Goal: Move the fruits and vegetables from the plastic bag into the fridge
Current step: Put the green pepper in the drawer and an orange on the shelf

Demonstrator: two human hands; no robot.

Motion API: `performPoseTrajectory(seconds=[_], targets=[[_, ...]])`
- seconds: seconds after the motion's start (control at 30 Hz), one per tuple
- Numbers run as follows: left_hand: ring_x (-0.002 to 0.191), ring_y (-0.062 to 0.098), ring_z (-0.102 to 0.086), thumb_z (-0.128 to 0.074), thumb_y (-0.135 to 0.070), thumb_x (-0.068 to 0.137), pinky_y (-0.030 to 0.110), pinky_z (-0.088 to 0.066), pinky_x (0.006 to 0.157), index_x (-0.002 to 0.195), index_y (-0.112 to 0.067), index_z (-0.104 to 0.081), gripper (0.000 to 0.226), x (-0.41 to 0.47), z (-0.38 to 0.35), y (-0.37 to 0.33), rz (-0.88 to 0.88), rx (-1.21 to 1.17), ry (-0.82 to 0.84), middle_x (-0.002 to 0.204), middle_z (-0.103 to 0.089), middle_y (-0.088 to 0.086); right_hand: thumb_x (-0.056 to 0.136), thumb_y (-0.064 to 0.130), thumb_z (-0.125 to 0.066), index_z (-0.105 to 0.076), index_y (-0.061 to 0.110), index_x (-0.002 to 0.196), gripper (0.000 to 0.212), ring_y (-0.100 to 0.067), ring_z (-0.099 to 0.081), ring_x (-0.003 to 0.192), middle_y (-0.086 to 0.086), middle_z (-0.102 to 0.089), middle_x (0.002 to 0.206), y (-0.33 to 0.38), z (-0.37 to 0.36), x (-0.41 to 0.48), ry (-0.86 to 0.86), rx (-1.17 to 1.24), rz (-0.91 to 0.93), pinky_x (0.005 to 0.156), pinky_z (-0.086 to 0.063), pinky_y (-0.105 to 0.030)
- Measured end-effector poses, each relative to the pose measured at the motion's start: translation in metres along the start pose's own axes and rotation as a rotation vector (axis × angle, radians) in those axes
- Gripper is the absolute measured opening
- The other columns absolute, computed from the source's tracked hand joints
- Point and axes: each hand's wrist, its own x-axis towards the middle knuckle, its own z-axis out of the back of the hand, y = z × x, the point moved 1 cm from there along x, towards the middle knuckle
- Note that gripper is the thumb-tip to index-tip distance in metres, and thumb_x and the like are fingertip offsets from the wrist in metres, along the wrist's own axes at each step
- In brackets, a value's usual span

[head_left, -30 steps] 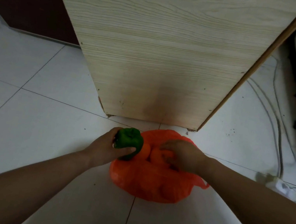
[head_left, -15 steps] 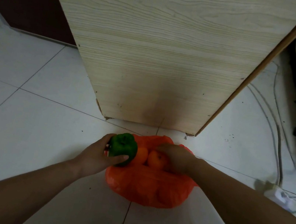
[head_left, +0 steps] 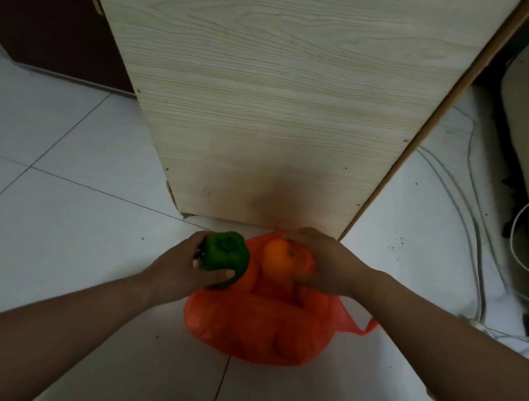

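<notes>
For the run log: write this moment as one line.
left hand: holds green bell pepper | right hand: grips round orange fruit over orange plastic bag

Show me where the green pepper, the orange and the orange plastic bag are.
green pepper (head_left: 224, 256), head view, its glossy top.
orange (head_left: 278, 259), head view, its bare front skin.
plastic bag (head_left: 252, 333), head view, its bulging front wall.

1. The one head-worn view looks forward and steeply down at the tiled floor (head_left: 43, 234), near the plastic bag (head_left: 256, 330) at lower centre
2. It faces a wooden panel (head_left: 265, 96) straight ahead
</notes>
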Motion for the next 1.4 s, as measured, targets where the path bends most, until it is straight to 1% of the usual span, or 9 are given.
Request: performPoseTrajectory(seconds=[0.17,0.3,0.5,0.67,0.83,1.0,1.1,1.23,1.4], targets=[[0.107,0.01,-0.049,-0.074,-0.037,0.073,0.008,-0.041,0.069,0.132,-0.027,-0.038,0.07,-0.002,0.001,-0.016,-0.055,-0.007,-0.049,0.117,-0.048,-0.011,0.072,0.041,-0.076,-0.036,0.032,0.139,0.078,-0.013,-0.042,0.122,0.006,-0.042,0.141,0.019,0.014,-0.01,-0.095,0.161,-0.032,0.095,-0.038,-0.025],[0.107,0.013,-0.051,-0.074,-0.035,0.074,0.01,-0.046,0.064,0.13,-0.027,-0.04,0.066,-0.004,0.003,-0.02,-0.036,-0.081,-0.065,0.117,-0.048,-0.009,0.072,0.036,-0.078,-0.042,0.037,0.133,0.071,-0.012,-0.046,0.111,0.007,-0.044,0.133,0.028,0.018,-0.013,-0.12,0.361,-0.115,0.088,-0.046,-0.029],[0.108,0.019,-0.053,-0.073,-0.031,0.076,0.016,-0.051,0.067,0.132,-0.022,-0.041,0.065,-0.012,0.01,-0.024,0.026,-0.181,-0.086,0.117,-0.05,-0.005,0.068,0.029,-0.082,-0.036,0.024,0.137,0.083,-0.012,-0.047,0.107,0.011,-0.042,0.12,0.037,0.013,-0.01,-0.139,0.525,-0.219,0.082,-0.045,-0.026],[0.102,0.012,-0.049,-0.07,-0.031,0.078,0.01,-0.046,0.059,0.131,-0.02,-0.04,0.062,-0.019,0.017,-0.026,0.049,-0.177,-0.105,0.113,-0.048,-0.006,0.068,0.029,-0.081,-0.042,0.024,0.132,0.075,-0.016,-0.049,0.109,0.001,-0.047,0.128,0.046,0.011,-0.003,-0.139,0.519,-0.217,0.085,-0.048,-0.031],[0.105,0.016,-0.049,-0.067,-0.033,0.08,0.015,-0.046,0.063,0.132,-0.016,-0.038,0.063,-0.017,0.024,-0.022,0.096,-0.196,-0.132,0.116,-0.047,-0.002,0.07,0.027,-0.08,-0.042,0.023,0.132,0.073,-0.019,-0.051,0.109,-0.002,-0.047,0.131,0.044,0.015,0.002,-0.126,0.489,-0.217,0.085,-0.05,-0.033],[0.09,0.008,-0.053,-0.065,-0.031,0.082,0.019,-0.046,0.068,0.117,-0.017,-0.042,0.044,-0.015,0.033,-0.029,0.121,-0.175,-0.144,0.101,-0.052,-0.01,0.071,0.03,-0.079,-0.042,0.023,0.132,0.073,-0.017,-0.048,0.106,-0.002,-0.046,0.131,0.038,0.022,-0.006,-0.143,0.44,-0.232,0.084,-0.047,-0.03],[0.106,0.017,-0.051,-0.068,-0.038,0.079,0.033,-0.048,0.087,0.128,-0.014,-0.04,0.062,-0.02,0.043,-0.052,0.178,-0.142,-0.146,0.116,-0.049,-0.003,0.07,0.033,-0.079,-0.042,0.027,0.13,0.071,-0.013,-0.047,0.105,0.003,-0.046,0.126,0.051,0.037,-0.027,-0.111,0.481,-0.282,0.079,-0.044,-0.025],[0.105,0.013,-0.049,-0.068,-0.035,0.079,0.023,-0.046,0.075,0.13,-0.016,-0.043,0.06,-0.057,0.049,-0.118,0.202,-0.174,-0.082,0.116,-0.048,-0.006,0.069,0.032,-0.08,-0.042,0.034,0.127,0.069,-0.01,-0.045,0.106,0.01,-0.045,0.119,0.096,0.081,-0.078,-0.052,0.537,-0.325,0.08,-0.042,-0.021],[0.108,0.014,-0.053,-0.07,-0.043,0.07,0.028,-0.046,0.085,0.125,-0.021,-0.049,0.063,-0.145,0.083,-0.228,0.293,-0.285,-0.015,0.114,-0.054,-0.008,0.07,0.018,-0.08,-0.037,0.046,0.109,0.064,-0.011,-0.044,0.106,0.015,-0.04,0.113,0.176,0.175,-0.16,-0.109,0.663,-0.345,0.083,-0.042,-0.026]])
